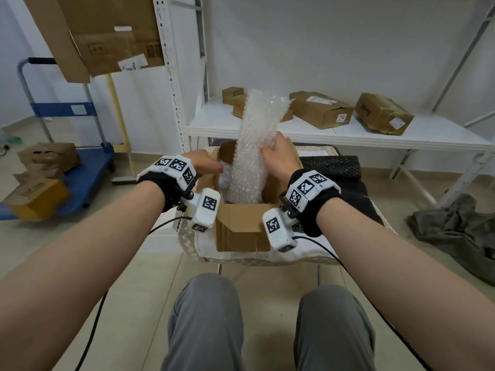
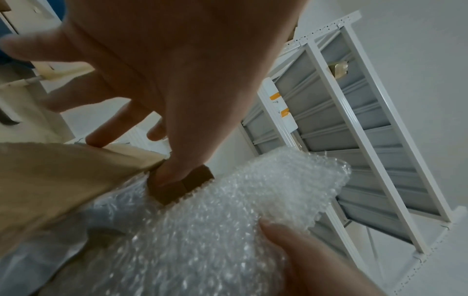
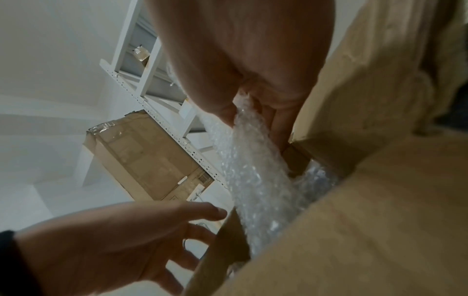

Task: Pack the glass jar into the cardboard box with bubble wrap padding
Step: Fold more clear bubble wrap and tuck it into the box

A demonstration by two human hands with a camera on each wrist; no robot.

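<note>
In the cardboard box (image 1: 242,231), the right hand (image 1: 278,159) pinches upright bubble wrap (image 1: 257,145); left hand (image 1: 206,163), fingers loose, steadies the flap — wrap may spring out.

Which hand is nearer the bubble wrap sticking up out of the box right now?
Right. The right hand pinches the bubble wrap on its right side, above the cardboard box. The left hand is at the box's left flap, beside the wrap, fingers spread.
</note>
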